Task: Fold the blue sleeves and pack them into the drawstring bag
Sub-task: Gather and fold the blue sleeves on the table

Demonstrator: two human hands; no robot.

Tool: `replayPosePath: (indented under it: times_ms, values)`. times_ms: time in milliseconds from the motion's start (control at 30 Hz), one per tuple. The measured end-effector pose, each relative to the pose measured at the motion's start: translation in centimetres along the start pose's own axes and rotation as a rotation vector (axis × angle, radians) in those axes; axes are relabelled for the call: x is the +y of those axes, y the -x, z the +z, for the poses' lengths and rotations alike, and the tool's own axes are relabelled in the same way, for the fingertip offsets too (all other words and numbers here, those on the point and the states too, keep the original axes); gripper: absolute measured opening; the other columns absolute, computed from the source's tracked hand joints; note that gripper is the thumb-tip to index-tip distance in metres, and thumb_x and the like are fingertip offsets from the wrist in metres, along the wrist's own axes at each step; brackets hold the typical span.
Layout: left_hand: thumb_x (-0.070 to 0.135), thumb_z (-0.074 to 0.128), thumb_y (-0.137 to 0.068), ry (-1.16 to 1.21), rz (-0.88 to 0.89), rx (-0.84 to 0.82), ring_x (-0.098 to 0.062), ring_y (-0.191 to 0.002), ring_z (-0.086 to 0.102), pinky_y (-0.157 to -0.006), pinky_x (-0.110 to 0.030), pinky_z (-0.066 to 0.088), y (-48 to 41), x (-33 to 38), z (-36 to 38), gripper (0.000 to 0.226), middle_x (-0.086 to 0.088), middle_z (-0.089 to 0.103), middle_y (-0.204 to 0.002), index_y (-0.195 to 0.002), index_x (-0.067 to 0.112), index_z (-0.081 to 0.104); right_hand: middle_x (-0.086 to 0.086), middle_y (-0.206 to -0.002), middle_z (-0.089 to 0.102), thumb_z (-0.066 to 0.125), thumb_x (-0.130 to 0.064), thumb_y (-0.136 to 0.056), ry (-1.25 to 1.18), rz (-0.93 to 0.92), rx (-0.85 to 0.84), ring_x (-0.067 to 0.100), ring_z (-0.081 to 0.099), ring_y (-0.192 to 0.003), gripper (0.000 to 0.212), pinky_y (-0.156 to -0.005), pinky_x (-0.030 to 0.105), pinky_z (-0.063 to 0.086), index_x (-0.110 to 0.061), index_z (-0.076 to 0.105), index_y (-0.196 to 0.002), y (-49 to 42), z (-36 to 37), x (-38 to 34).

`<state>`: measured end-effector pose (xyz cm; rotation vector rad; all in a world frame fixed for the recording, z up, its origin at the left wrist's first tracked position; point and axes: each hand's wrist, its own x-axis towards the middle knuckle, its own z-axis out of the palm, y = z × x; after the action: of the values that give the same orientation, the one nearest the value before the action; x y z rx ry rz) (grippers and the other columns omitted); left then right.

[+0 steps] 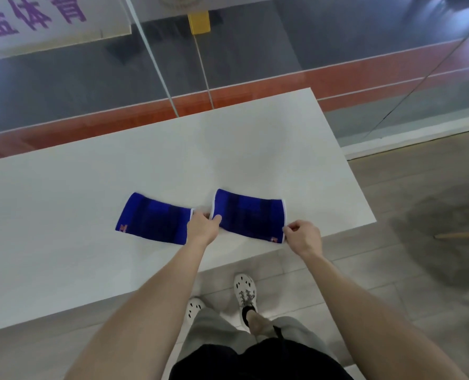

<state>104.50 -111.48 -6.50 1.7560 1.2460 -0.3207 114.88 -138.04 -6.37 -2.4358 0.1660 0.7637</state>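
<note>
The left hand (pixel 203 227) pinches the left end of the right sleeve (pixel 248 215), and the right hand (pixel 303 237) pinches its right near corner; both have curled fingers. The sleeve lies flat on the table (pixel 255 149) close to the near edge, with the left sleeve (pixel 152 220) just beside it, also flat. To fold it well, I would carry one end over onto the other, match the white trims, then press the crease flat. The bag is not in view.

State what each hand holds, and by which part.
Both hold the right-hand blue sleeve: left hand pinches its left end, right hand its right end.
</note>
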Motion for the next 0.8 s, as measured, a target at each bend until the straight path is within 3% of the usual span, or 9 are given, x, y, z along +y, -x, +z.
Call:
replayPosePath:
  times_ms: [100, 167, 233, 300, 367, 433, 567, 667, 800]
  values:
    - [0.023, 0.069, -0.079, 0.258, 0.042, -0.155, -0.033, -0.087, 0.068, -0.090, -0.057, 0.068, 0.4, 0.7, -0.3, 0.022, -0.010, 0.057, -0.087, -0.086, 0.009, 0.052, -0.003, -0.091, 0.077, 0.075, -0.032, -0.097, -0.009, 0.027, -0.024, 0.021, 0.072, -0.092, 0.009, -0.086, 0.038, 0.060, -0.024, 0.077, -0.093, 0.2, 0.3, -0.3]
    - [0.009, 0.059, -0.079, 0.489, 0.055, -0.323, -0.032, -0.093, 0.060, -0.096, -0.060, 0.066, 2.1, 2.2, -1.0, 0.013, -0.011, 0.053, -0.094, -0.090, 0.012, 0.053, -0.002, -0.091, 0.077, 0.074, -0.032, -0.097, 0.000, 0.029, -0.031, 0.021, 0.072, -0.092, 0.009, -0.082, 0.035, 0.058, -0.024, 0.076, -0.094, 0.4, 0.6, -0.9]
    - [0.000, 0.053, -0.081, 0.671, 0.018, -0.443, -0.030, -0.093, 0.060, -0.103, -0.062, 0.062, 3.5, 3.1, -2.3, 0.020, -0.012, 0.057, -0.095, -0.099, 0.009, 0.057, -0.001, -0.093, 0.077, 0.072, -0.035, -0.097, 0.004, 0.028, -0.039, 0.023, 0.073, -0.093, 0.012, -0.081, 0.034, 0.056, -0.023, 0.075, -0.095, 0.6, 1.0, -1.8]
    - [-0.002, 0.051, -0.084, 0.766, 0.015, -0.504, -0.031, -0.092, 0.059, -0.108, -0.062, 0.059, 4.5, 3.2, -4.0, 0.021, -0.013, 0.058, -0.094, -0.102, 0.008, 0.054, -0.001, -0.100, 0.078, 0.074, -0.041, -0.095, -0.037, 0.024, -0.075, 0.024, 0.075, -0.094, 0.022, -0.088, 0.039, 0.061, -0.023, 0.074, -0.108, 1.0, 1.5, -3.1]
    - [0.002, 0.053, -0.085, 0.773, 0.034, -0.523, -0.033, -0.096, 0.055, -0.106, -0.058, 0.060, 4.9, 2.7, -6.2, 0.024, -0.014, 0.054, -0.101, -0.108, 0.010, 0.050, -0.003, -0.117, 0.074, 0.078, -0.046, -0.093, -0.080, -0.014, -0.101, 0.022, 0.074, -0.102, 0.048, -0.098, 0.046, 0.061, -0.023, 0.066, -0.133, 1.5, 1.9, -4.8]
    - [0.003, 0.053, -0.089, 0.747, 0.057, -0.498, -0.030, -0.090, 0.059, -0.093, -0.050, 0.062, 4.9, 2.3, -8.5, 0.021, -0.014, 0.053, -0.098, -0.106, 0.013, 0.047, -0.006, -0.132, 0.065, 0.081, -0.046, -0.092, -0.122, -0.126, -0.122, 0.018, 0.068, -0.114, 0.067, -0.103, 0.044, 0.057, -0.027, 0.054, -0.150, 2.5, 1.7, -7.2]
    - [0.004, 0.055, -0.098, 0.668, 0.082, -0.448, -0.021, -0.075, 0.064, -0.076, -0.041, 0.059, 4.6, 1.7, -12.9, 0.015, -0.006, 0.058, -0.087, -0.108, 0.014, 0.048, -0.023, -0.139, 0.066, 0.079, -0.039, -0.084, -0.191, -0.305, -0.377, 0.009, 0.060, -0.130, 0.073, -0.110, 0.037, 0.045, -0.047, 0.052, -0.152, 4.9, 1.5, -13.2]
    - [0.013, 0.060, -0.106, 0.398, 0.155, -0.358, -0.019, -0.084, 0.075, -0.077, -0.042, 0.064, 4.6, 1.4, -16.3, 0.016, -0.004, 0.075, -0.100, -0.122, 0.012, 0.060, -0.020, -0.124, 0.077, 0.080, -0.047, -0.083, -0.256, -0.351, -0.565, 0.012, 0.068, -0.124, 0.059, -0.111, 0.043, 0.049, -0.050, 0.062, -0.139, 7.2, 2.6, -18.0]
    - [0.028, 0.074, -0.106, 0.253, 0.286, -0.348, -0.020, -0.104, 0.082, -0.085, -0.044, 0.069, 4.2, 0.3, -20.9, 0.023, 0.003, 0.083, -0.114, -0.127, 0.027, 0.066, -0.004, -0.100, 0.082, 0.081, -0.030, -0.096, -0.247, -0.442, -0.494, 0.019, 0.076, -0.098, 0.013, -0.100, 0.048, 0.059, -0.024, 0.079, -0.108, 10.3, 4.5, -23.3]
